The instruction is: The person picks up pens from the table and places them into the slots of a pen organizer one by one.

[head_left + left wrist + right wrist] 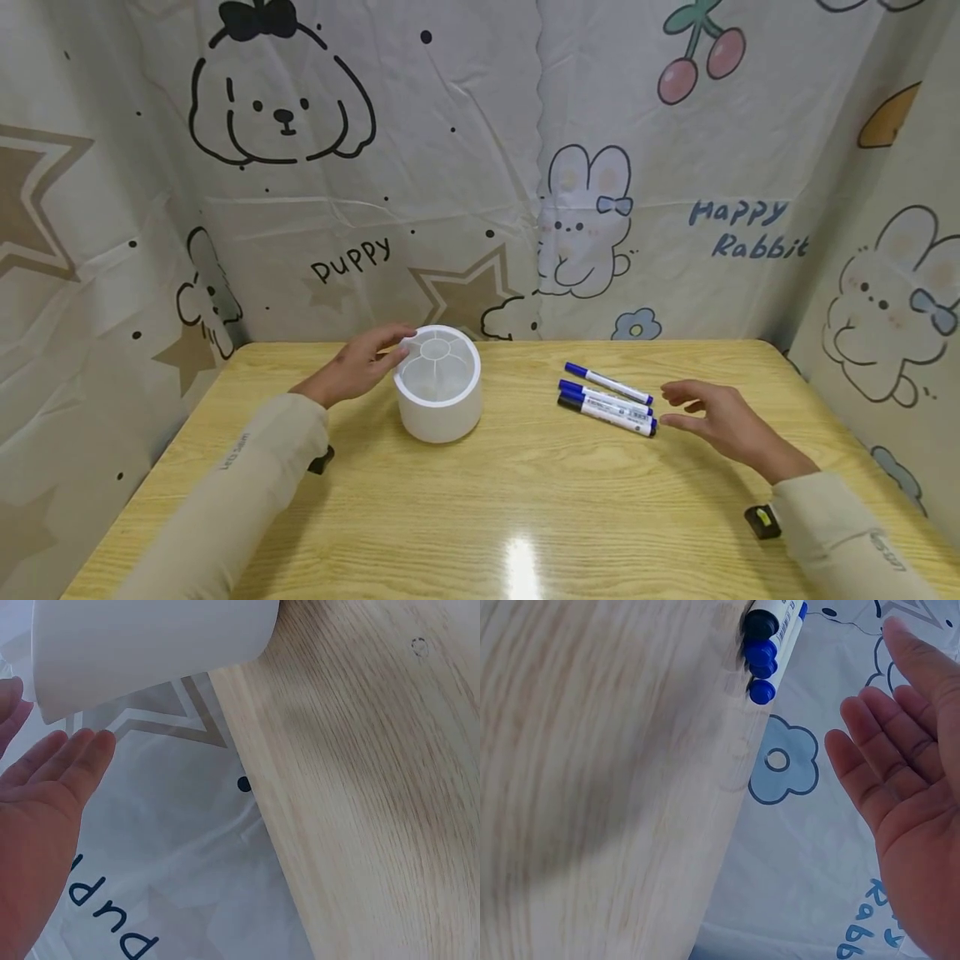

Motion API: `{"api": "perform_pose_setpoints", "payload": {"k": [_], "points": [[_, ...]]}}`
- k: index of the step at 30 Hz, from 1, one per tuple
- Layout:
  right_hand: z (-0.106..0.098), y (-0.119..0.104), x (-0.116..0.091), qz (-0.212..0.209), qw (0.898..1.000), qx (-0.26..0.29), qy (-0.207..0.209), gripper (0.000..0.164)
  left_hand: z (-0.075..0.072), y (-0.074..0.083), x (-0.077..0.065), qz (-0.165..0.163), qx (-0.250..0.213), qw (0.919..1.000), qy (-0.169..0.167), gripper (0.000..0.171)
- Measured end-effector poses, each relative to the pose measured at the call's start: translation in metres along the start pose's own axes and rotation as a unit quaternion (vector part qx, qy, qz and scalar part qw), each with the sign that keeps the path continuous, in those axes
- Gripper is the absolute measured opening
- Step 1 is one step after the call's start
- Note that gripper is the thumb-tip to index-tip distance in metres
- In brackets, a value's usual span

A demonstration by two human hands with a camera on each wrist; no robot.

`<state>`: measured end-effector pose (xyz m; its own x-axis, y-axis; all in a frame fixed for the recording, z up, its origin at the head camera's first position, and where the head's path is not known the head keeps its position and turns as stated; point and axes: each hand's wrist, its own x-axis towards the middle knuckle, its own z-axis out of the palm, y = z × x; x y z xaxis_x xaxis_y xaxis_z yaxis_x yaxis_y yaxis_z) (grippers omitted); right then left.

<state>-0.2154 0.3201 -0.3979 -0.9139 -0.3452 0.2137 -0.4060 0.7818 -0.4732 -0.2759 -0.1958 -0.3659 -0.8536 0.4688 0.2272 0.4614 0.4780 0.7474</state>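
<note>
On the left half of the table stands a white round desk organizer [438, 423], its inside split by clear dividers into a round middle cell and outer sections. My left hand [358, 363] is at the organizer's left rim, thumb and fingers extended. The left wrist view shows its fingers [88, 761] close beside the white wall. To the right lie several whiteboard markers in a loose bundle, among them a black-capped marker [611, 415] in front and a blue-capped marker [609, 383] at the back. Just right of their ends, my right hand [716, 417] holds nothing, fingers loosely bent.
The wooden table [450, 517] backs onto a printed cloth [457, 183] with a puppy and rabbits, which also hangs along both sides. A dark wrist device [763, 522] sits by the right sleeve, another [321, 460] by the left.
</note>
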Motion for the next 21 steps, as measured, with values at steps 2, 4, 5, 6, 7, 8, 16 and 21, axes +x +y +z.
{"api": "perform_pose_setpoints", "payload": {"k": [2,4,5,6,7,8,16,21], "points": [[0.001,0.0,0.0,0.001,1.0,0.0,-0.004,0.045,0.001,-0.001,0.0,-0.003,0.005,1.0,0.003,0.036],[0.002,0.0,0.001,0.002,1.0,0.001,-0.008,0.044,0.001,-0.002,0.001,-0.006,0.006,1.0,0.004,0.037],[0.003,0.0,0.001,0.002,1.0,0.003,-0.011,0.043,0.001,-0.002,0.001,-0.007,0.006,1.0,0.004,0.038],[0.003,0.001,0.001,0.002,1.0,0.003,-0.012,0.043,0.002,-0.003,0.001,-0.007,0.005,1.0,0.003,0.038],[0.004,0.001,0.001,0.002,1.0,0.004,-0.013,0.041,0.002,-0.003,0.001,-0.008,0.003,1.0,0.002,0.039],[0.004,0.001,0.001,0.002,1.0,0.005,-0.014,0.04,0.002,-0.004,0.001,-0.007,0.0,1.0,-0.001,0.039],[0.01,0.002,0.003,0.006,1.0,0.01,-0.026,0.034,0.004,-0.007,0.001,-0.02,-0.01,0.9998,-0.004,0.04],[0.012,0.001,0.005,0.013,0.999,0.011,-0.037,0.031,0.005,-0.006,0.0,-0.033,-0.01,0.9994,-0.009,0.042]]}}
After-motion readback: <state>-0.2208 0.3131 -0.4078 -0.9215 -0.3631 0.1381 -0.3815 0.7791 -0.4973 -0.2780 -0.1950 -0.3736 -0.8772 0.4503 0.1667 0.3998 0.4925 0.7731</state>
